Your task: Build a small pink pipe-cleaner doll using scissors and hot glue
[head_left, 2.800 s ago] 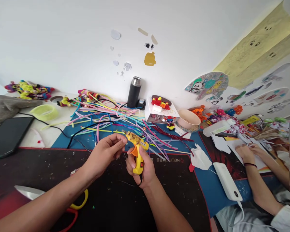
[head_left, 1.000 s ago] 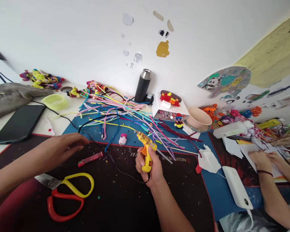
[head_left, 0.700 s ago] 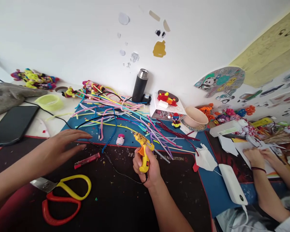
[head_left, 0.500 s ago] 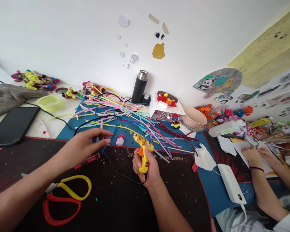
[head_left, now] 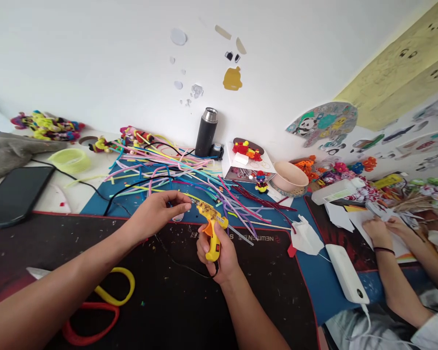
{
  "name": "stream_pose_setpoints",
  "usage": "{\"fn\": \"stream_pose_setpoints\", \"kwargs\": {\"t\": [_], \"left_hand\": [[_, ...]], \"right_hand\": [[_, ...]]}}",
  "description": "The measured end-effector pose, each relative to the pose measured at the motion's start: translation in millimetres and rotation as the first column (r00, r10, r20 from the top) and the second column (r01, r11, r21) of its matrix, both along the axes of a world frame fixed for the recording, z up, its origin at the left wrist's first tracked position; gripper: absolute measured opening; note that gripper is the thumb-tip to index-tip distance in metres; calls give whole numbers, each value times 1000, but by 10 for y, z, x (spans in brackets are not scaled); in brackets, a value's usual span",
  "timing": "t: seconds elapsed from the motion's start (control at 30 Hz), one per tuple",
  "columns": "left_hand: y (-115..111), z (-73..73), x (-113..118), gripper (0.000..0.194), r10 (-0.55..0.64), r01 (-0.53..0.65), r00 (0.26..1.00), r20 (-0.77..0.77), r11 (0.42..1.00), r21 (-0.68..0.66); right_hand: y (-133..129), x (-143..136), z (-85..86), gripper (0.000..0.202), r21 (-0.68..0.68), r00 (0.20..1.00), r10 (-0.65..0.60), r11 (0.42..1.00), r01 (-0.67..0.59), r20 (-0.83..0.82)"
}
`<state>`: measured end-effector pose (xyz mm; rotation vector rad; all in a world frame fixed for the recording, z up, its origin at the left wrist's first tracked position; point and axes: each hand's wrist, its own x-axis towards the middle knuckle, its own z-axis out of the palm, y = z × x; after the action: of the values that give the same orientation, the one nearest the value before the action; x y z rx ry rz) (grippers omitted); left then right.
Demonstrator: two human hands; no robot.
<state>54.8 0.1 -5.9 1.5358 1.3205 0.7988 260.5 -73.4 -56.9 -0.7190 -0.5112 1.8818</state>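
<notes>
My right hand (head_left: 219, 250) grips a yellow hot glue gun (head_left: 212, 223) by its handle, with fingers at the orange trigger. The nozzle points up and left, and its front is crusted with brownish residue. My left hand (head_left: 162, 211) is at the nozzle tip, thumb and fingers pinched together; whatever they hold, if anything, is too small to make out. Behind those fingers a small pink-and-white piece (head_left: 178, 217) is mostly hidden. Scissors (head_left: 122, 291) with yellow and red handles lie under my left forearm, partly covered by it.
Many coloured pipe cleaners (head_left: 160, 165) spread behind my hands. A black thermos (head_left: 206, 133), a white box (head_left: 250, 167) and a pinkish bowl (head_left: 290, 177) stand near the wall. At right are a white power bank (head_left: 346, 274) and another person's hands (head_left: 381, 231). A phone (head_left: 18, 194) lies left.
My left hand has moved right to the glue gun's nozzle and its fingers have closed to a pinch. It now covers most of the pink-and-white piece. My right hand keeps its grip.
</notes>
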Motion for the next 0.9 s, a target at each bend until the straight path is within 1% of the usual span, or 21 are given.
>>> {"fn": "stream_pose_setpoints", "kwargs": {"t": [0.2,0.33,0.57,0.7,0.8,0.9], "left_hand": [[13,-47,31,50,-16,16,1000,2,1000,8],[25,-50,47,50,-19,19,1000,11,1000,12],[0,20,87,51,-23,23,999,24,1000,3],[-20,60,131,47,-5,8,996,94,1000,-27],[-12,22,113,45,26,-16,988,150,998,-64],[-11,-66,-25,41,13,-2,987,161,997,-74]], "right_hand": [[-13,5,-12,49,-2,1000,-3,1000,3,8],[-8,5,-10,49,-4,1000,7,1000,-7,8],[-7,8,-28,49,-12,1000,15,1000,-15,14],[-7,8,-20,50,-14,1000,20,1000,-20,11],[-7,5,0,50,-13,1000,17,1000,-17,1],[-9,8,22,49,-13,1000,1,1000,-1,-2]]}}
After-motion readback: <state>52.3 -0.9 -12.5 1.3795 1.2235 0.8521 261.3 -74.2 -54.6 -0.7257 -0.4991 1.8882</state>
